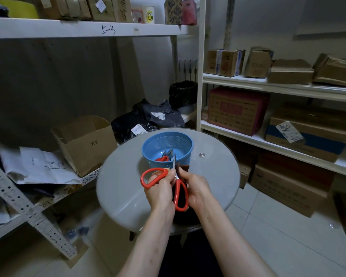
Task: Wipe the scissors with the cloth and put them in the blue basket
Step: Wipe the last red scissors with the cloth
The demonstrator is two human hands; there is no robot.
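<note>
Red-handled scissors (178, 193) are held spread wide above the round glass table (128, 188), one handle loop pointing left and the other toward me. My left hand (161, 191) grips them near the pivot. My right hand (196, 189) holds a dark brown cloth (183, 168) against a blade whose tip points up at the blue basket (184, 144). That basket stands at the table's far side with another pair of red-handled scissors (164, 156) lying inside it.
White shelves with cardboard boxes (238, 110) run along the right. An open cardboard box (86, 142) and papers lie on a low shelf at left. Black bags (148, 118) sit behind the table. A small metal stud (201, 155) shows right of the basket.
</note>
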